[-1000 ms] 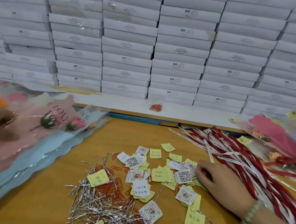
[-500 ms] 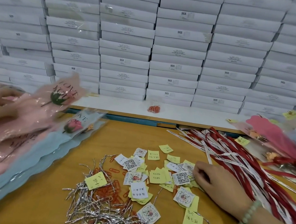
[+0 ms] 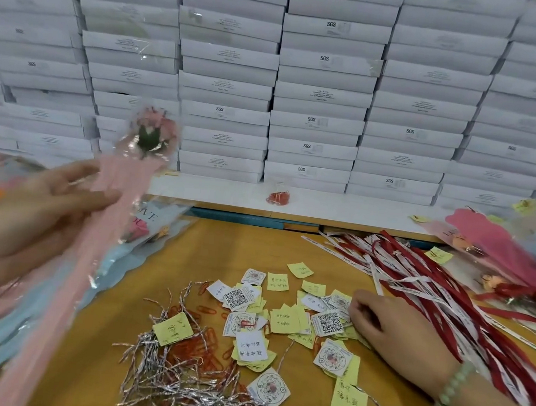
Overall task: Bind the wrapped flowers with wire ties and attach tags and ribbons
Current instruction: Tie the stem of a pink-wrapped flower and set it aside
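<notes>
Head view: wrapped flower (image 3: 125,176) lies between left hand (image 3: 22,221) fingers (image 3: 66,173) and thumb.

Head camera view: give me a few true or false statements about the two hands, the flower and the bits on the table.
1. The left hand holds a pink wrapped flower up above the table. True.
2. The right hand lifts a red ribbon. False: it rests on the paper tags, beside the ribbons.
3. The silver wire ties lie piled near the paper tags. True.
4. The stacked boxes behind are brown. False: they are white.
</notes>
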Motion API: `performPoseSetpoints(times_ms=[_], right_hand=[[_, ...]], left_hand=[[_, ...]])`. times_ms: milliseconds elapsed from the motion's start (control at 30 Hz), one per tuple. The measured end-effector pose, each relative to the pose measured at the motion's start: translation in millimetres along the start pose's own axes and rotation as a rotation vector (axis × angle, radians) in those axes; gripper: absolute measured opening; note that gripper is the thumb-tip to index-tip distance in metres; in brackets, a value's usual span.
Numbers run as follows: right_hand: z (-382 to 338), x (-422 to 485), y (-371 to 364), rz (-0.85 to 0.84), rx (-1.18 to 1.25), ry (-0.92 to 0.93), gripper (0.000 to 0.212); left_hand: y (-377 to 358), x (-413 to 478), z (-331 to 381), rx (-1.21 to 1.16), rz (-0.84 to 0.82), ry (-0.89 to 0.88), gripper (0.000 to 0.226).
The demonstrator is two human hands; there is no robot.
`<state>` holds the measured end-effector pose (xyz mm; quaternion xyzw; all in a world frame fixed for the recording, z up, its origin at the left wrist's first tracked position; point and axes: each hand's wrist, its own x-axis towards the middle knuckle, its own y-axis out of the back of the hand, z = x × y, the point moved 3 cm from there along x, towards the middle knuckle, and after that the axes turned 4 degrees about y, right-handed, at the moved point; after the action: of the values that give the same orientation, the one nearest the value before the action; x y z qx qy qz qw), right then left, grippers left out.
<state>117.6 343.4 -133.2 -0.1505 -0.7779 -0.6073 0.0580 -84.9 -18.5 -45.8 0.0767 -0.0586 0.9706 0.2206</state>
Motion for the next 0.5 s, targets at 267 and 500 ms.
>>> performPoseSetpoints(times_ms=[267,500], right_hand=[[-50,7,18,-0.012,0.561,0.102,0.027],[-88,18,-17,-0.302,0.999,-0.032,0.057]], left_hand=[[-112,-40,-46,-0.100,-0.224,0.108,0.065],[-152,-35,-92,0.021,-0.213,0.067,0.077]])
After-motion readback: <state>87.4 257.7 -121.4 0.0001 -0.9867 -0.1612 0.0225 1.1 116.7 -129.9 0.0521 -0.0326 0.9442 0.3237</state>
